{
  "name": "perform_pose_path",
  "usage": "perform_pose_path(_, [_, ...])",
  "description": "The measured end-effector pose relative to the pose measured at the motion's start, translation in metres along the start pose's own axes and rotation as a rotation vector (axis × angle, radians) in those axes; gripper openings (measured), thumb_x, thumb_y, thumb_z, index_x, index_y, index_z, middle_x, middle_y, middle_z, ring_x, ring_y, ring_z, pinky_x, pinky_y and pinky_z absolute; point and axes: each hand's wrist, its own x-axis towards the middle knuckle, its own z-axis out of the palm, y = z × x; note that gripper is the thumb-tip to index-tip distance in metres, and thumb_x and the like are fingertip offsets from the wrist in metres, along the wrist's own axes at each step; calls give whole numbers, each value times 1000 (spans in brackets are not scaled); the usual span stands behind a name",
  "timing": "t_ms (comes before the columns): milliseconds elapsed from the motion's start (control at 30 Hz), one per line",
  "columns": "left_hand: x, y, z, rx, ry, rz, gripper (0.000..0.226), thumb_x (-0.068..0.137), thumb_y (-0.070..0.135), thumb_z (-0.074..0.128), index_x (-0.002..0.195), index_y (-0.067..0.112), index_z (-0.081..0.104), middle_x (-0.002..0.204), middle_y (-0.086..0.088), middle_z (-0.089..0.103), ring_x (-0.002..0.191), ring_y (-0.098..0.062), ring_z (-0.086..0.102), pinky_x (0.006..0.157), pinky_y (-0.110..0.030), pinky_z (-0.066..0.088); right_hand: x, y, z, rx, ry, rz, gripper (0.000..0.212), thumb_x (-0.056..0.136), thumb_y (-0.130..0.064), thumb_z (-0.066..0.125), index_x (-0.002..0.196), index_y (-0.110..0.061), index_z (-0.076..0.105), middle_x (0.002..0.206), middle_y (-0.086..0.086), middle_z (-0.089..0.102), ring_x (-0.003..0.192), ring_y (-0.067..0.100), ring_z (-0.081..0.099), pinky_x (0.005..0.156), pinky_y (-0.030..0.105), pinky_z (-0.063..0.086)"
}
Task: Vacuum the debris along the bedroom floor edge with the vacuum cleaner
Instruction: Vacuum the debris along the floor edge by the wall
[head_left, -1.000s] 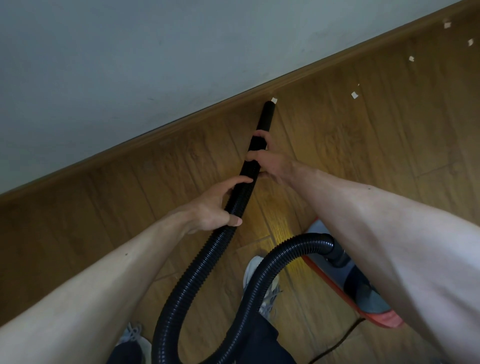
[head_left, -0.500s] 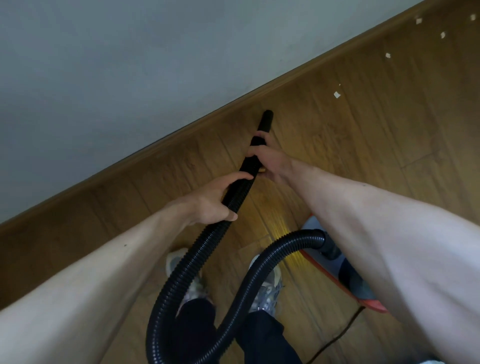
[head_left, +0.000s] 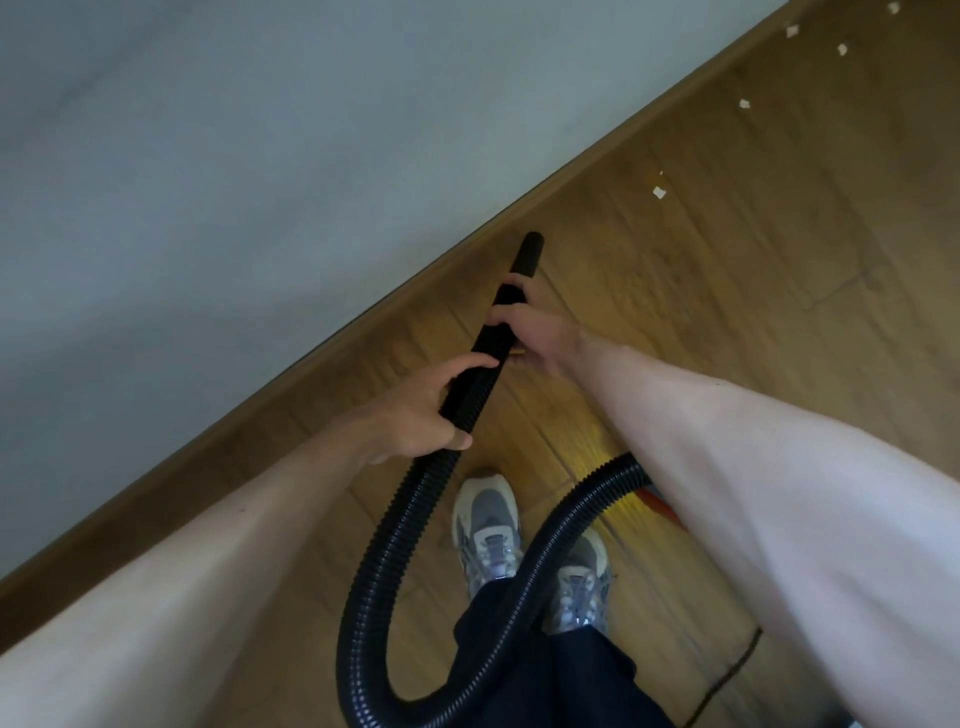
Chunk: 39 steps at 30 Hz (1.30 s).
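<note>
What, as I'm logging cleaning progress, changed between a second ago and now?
The white scrap that lay at the nozzle tip is gone, apparently sucked up; both shoes have come into view. Unchanged: left hand grips the hose, right hand holds the nozzle; other scraps remain ahead along the skirting.

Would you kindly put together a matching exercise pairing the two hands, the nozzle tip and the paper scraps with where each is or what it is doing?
Column one:
1. left hand
2. right hand
3. nozzle tip
4. paper scraps

Column two:
A. scattered on the floor farther along the skirting board
B. grips the ribbed hose
C. aimed at the floor beside the skirting board
D. grips the rigid tube just behind the tip

Pairs: 1-B, 2-D, 3-C, 4-A.
</note>
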Motion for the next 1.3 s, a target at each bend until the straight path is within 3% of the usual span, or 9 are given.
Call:
perform_pose_path(167, [6,3,-5,7,-6,17,84,84,-4,68,138,53,38,109,20,45,97,-3,50,80,-26,51,0,-7,-3,23,13,-11,66,92,-1,55,142,-37,34,124,7,49,94,21,60,67,30,54])
perform_pose_path(333, [13,15,-8,26,-21,31,84,84,-4,69,140,50,38,110,20,45,103,-8,52,91,-33,51,-1,-8,-14,124,32,-16,70,92,1,57,147,-36,32,141,12,43,94,19,60,64,27,56])
perform_pose_path(467, [17,26,-8,14,-27,45,84,84,-4,69,141,49,37,115,16,47,103,-2,50,88,-27,51,1,-11,-23,155,28,-21,76,92,-1,59,151,-37,28,146,11,42,98,20,61,67,27,57])
perform_pose_path(633, [24,40,1,-29,-16,45,84,85,-4,68,140,50,37,123,10,49,104,-5,53,79,-30,56,-2,-20,-37,155,52,-49,73,92,1,57,148,-37,31,139,10,46,95,20,61,62,27,55])
perform_pose_path(733, [29,50,12,-99,-21,33,83,85,-5,68,137,53,39,123,11,48,106,-18,58,76,-42,61,-3,-23,-52,125,73,-41,65,92,0,56,142,-36,36,132,9,48,93,20,61,70,31,57])
perform_pose_path(867, [37,65,29,-150,-17,59,81,85,-4,67,138,51,39,120,12,47,104,-19,58,67,-40,62,-4,-23,-75,124,100,-15,55,93,-3,58,133,-37,43,126,7,51,102,24,62,77,33,58])
perform_pose_path(1033, [51,77,48,-192,15,76,82,85,-4,68,138,51,39,125,9,49,109,-18,57,83,-43,59,2,-27,-98,103,117,-20,59,91,-3,61,138,-35,44,129,7,53,105,26,62,77,35,58])
perform_pose_path(1133, [61,86,58,-207,33,77,82,84,-3,68,138,51,39,125,8,49,110,-19,57,85,-45,59,4,-32,-113,89,110,-18,62,90,-2,62,139,-36,44,128,6,52,104,25,62,72,33,57])
perform_pose_path(1300, [79,103,72,-185,27,101,82,85,-1,70,141,50,37,113,22,46,105,-7,54,88,-39,56,8,-35,-144,69,130,11,62,90,-4,62,139,-37,44,124,5,54,99,23,64,76,37,59])
